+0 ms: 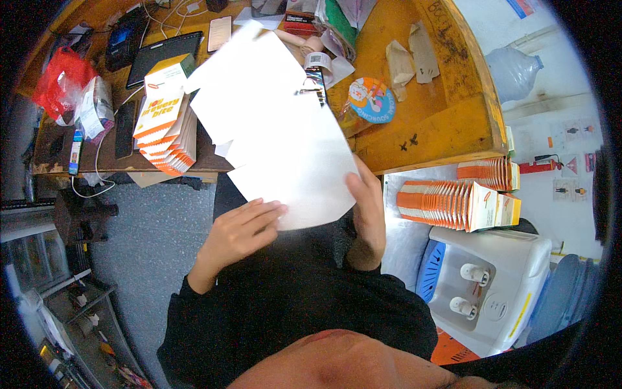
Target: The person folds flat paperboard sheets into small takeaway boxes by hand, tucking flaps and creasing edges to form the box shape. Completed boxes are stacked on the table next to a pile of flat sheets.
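Note:
A white die-cut carton blank (291, 155), flat with notches along its left side, is tilted in front of me over the table's near edge. My left hand (240, 233) has its fingers laid over the blank's lower left edge, its thumb hidden. At the lower right edge my right hand (368, 214) grips the blank, thumb on the white face and the other fingers mostly out of sight behind. Left of the blank, a stack of folded orange-and-white cartons (167, 120) leans on the table.
The wooden table (447, 123) bears a phone (219, 34), a black tablet-like device (165, 57), a red plastic bag (63, 81), a round blue-orange sticker (371, 100) and brown paper pieces (400, 68). At right, more nested cartons (440, 205) stand above a water dispenser (489, 282).

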The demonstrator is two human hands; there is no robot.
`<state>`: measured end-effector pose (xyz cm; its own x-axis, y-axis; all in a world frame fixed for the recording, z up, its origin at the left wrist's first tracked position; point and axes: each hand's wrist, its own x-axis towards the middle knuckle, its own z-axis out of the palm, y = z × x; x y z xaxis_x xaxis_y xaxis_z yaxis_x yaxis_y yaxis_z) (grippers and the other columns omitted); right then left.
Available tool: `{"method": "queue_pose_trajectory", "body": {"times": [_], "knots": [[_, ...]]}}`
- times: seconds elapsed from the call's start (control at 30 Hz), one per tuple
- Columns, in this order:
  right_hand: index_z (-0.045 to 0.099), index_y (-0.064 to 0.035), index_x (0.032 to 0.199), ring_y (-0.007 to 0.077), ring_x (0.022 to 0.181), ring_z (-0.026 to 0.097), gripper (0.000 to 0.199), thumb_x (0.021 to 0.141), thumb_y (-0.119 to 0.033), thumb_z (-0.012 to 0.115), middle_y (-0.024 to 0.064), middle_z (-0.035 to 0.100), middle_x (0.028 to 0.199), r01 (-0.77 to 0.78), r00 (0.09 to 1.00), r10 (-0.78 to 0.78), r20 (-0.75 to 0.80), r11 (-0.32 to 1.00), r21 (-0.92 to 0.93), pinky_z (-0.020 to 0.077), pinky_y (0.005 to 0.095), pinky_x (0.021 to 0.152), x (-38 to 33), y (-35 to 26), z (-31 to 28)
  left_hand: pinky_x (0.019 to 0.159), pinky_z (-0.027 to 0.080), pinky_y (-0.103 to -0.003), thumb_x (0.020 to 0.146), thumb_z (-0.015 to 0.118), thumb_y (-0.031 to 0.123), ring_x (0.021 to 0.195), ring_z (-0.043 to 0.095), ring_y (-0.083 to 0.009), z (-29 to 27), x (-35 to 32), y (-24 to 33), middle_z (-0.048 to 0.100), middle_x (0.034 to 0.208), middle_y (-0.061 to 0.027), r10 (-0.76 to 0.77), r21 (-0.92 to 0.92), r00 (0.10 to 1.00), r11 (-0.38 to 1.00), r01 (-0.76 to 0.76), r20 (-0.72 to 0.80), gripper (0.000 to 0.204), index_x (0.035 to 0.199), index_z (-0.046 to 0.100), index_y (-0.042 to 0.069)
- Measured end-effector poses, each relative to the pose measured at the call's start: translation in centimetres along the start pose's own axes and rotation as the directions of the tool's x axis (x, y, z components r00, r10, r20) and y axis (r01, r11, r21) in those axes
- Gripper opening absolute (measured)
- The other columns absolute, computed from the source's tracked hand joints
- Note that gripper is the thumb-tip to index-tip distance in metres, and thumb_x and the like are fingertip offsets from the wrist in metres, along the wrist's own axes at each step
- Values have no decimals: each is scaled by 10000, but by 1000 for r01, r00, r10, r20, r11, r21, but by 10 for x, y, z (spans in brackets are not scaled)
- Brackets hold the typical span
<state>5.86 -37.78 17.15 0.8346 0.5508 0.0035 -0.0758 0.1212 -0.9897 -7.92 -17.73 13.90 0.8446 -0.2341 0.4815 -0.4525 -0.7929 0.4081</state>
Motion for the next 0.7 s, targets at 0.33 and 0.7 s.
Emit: {"method": "queue_pose_trajectory", "body": {"times": [0.33,0.7], "knots": [[615,26,1107,444,824,650,237,978,-151,525,310,625,819,-96,995,57,-81,764,-638,517,461,672,1,74,39,853,559,-423,879,667,186,1074,656,-330,53,-18,4,594,1299,-189,-428,-124,873,878,463,234,470,1311,541,53],[699,2,1034,298,656,698,181,925,-125,630,199,683,785,-67,998,63,-30,726,-685,510,379,585,7,86,16,635,563,-304,865,706,74,728,725,-195,105,-3,3,722,844,-175,-762,-555,646,557,618,-45,227,1064,679,-32]]}}
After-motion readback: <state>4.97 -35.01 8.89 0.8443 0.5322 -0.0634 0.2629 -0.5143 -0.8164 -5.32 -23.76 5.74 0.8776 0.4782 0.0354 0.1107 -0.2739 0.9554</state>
